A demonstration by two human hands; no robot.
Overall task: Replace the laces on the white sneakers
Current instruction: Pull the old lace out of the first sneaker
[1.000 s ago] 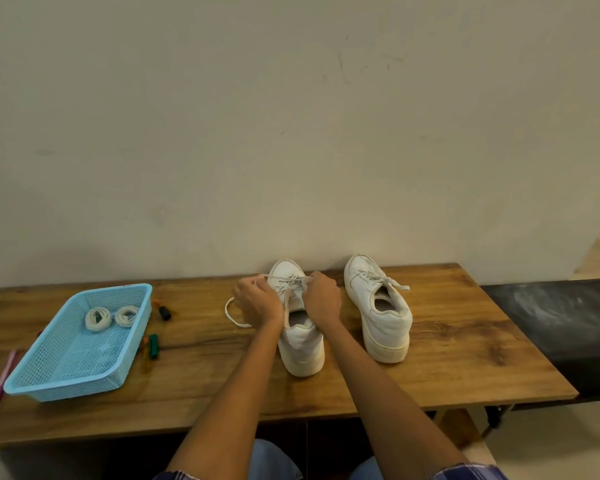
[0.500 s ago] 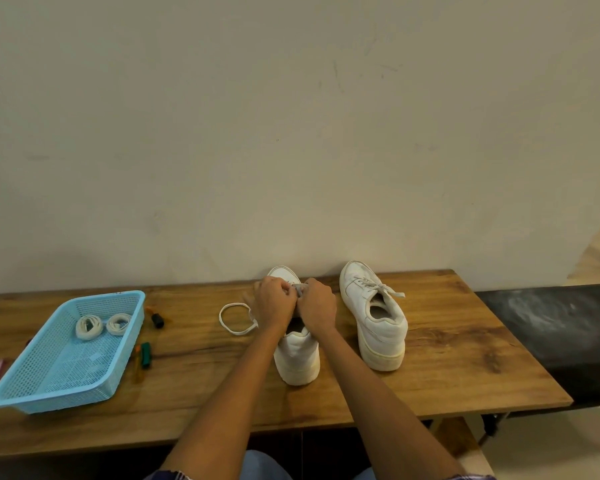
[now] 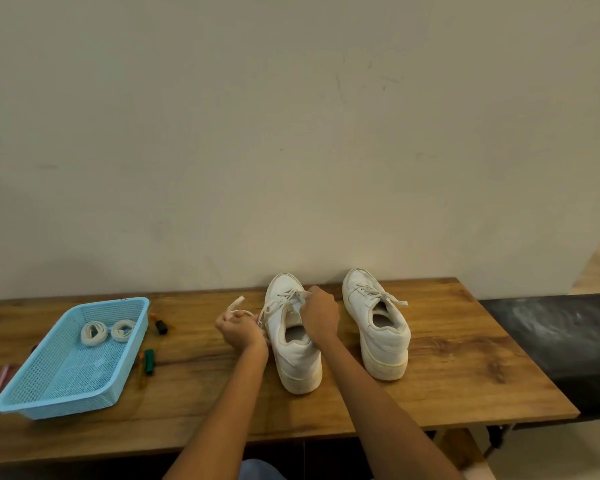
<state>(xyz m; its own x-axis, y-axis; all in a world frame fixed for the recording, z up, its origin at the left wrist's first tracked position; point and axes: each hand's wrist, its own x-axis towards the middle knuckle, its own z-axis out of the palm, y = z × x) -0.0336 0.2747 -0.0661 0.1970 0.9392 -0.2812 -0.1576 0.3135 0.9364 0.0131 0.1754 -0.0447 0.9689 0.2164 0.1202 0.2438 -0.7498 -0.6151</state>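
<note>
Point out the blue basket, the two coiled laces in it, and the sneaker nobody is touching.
blue basket (image 3: 32,408): head view, near front rim.
coiled laces (image 3: 93,333): head view, left coil of the pair.
untouched sneaker (image 3: 388,344): head view, heel panel of the right-side shoe.

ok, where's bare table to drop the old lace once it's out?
Bare wood lies right of the right sneaker to the table end, and along the near edge. Crowded: between blue basket and left sneaker, with markers and the left hand holding lace.
</note>
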